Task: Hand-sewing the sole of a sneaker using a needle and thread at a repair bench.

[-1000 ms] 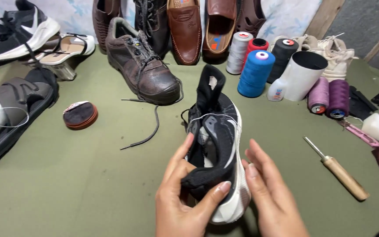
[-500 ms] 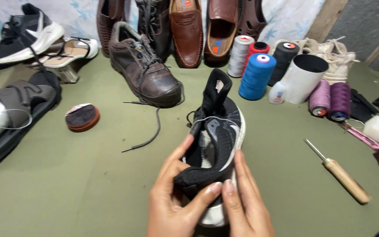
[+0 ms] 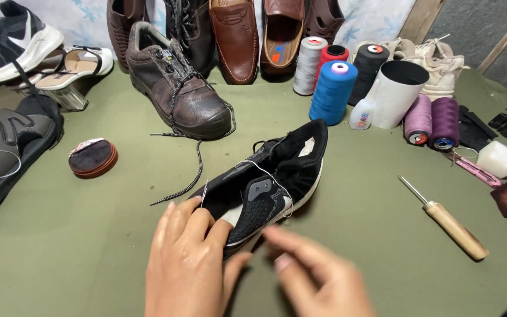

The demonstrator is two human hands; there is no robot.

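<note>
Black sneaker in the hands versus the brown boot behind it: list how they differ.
The black sneaker is knit fabric with a white sole edge; the brown boot is scuffed leather. The sneaker lies tipped on its side, gripped by the left hand, with the right hand close by; the boot stands upright, untouched. The boot's lace trails loose across the green cloth. Both are single shoes.

A shoe-repair workshop. Worn footwear crowds the olive-green counter (image 3: 60,246): a brown laced boot (image 3: 177,88), with tan loafers (image 3: 236,35) behind it. To the boot's right stand large thread spools (image 3: 333,91), and farther right lies a wooden-handled awl (image 3: 450,223). A polish tin (image 3: 92,157) sits left of the boot.
</note>
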